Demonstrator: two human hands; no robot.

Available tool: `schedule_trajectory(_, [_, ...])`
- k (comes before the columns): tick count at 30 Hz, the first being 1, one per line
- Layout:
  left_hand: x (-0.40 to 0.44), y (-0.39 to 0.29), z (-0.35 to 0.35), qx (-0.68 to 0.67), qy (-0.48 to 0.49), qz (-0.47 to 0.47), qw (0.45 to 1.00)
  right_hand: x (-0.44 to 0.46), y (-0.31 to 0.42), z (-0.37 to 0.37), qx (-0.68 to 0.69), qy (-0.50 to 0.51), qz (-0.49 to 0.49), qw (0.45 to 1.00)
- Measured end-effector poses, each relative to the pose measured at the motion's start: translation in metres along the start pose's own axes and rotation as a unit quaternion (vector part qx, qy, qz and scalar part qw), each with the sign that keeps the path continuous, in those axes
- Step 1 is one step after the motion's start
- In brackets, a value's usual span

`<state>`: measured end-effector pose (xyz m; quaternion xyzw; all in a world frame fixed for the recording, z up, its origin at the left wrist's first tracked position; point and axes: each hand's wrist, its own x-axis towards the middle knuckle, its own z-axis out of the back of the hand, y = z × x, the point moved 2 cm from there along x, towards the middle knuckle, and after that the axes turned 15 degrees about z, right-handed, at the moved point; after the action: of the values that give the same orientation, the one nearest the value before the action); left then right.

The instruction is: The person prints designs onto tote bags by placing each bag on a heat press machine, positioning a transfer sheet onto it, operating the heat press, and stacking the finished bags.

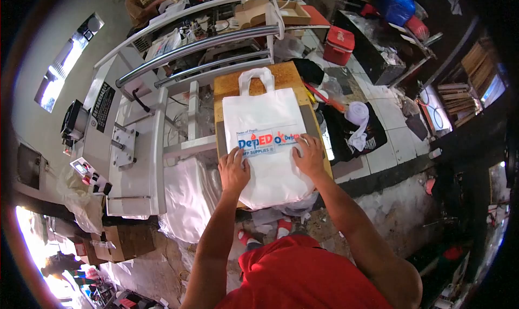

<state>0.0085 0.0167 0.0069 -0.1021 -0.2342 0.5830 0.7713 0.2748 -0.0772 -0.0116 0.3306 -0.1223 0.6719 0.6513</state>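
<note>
Apparently straightening the printed bag [269, 166] with left hand [234, 172] and right hand [310, 157] half-curled on it, impossible to tell if pinching, probably needing even smoothing next.

Mid-frame, the bag [263, 112] reads "Name of Pupil", a large "DepED", "ok", a smaller "DepED" and, lower, "SUPPLIES". The black label [102, 107] on the machine [132, 182], left, is illegible.
</note>
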Motion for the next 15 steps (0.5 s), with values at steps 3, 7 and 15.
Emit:
schedule_trajectory(3, [-0.005, -0.008, -0.005, -0.028, -0.002, 0.003, 1.000, -0.003, -0.005, 0.009, -0.006, 0.002, 0.008, 1.000])
schedule_trajectory(7, [-0.002, -0.002, 0.009, -0.040, -0.021, 0.008, 0.999, 0.000, 0.003, 0.001, 0.009, -0.008, 0.005, 1.000])
schedule_trajectory(15, [-0.017, 0.073, 0.118, -0.154, -0.189, 0.024, 0.970, 0.002, 0.004, 0.005, -0.001, 0.007, -0.004, 1.000])
